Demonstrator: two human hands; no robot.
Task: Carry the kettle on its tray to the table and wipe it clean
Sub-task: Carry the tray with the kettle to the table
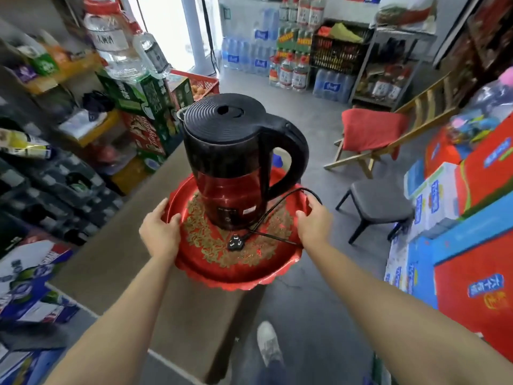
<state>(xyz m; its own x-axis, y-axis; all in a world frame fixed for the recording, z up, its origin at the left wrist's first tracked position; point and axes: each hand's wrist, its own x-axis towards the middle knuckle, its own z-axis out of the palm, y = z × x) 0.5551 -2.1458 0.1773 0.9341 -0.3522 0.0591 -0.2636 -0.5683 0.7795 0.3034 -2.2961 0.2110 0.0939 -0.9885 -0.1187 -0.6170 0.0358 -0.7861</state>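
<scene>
A black and red electric kettle [236, 159] stands upright on a round red tray [236, 273] with a gold pattern. Its black cord and plug [236, 242] lie on the tray in front of it. My left hand [159, 232] grips the tray's left rim and my right hand [313, 220] grips its right rim. The tray is held in the air over the near corner of a brown table [111, 259], partly past its edge.
Shelves and stacked cartons [41, 176] crowd the left. A grey stool [380, 204] and a wooden chair with a red cushion [372, 132] stand to the right, with red and blue boxes [458, 218] beyond. My shoe [268, 343] is on the grey floor below.
</scene>
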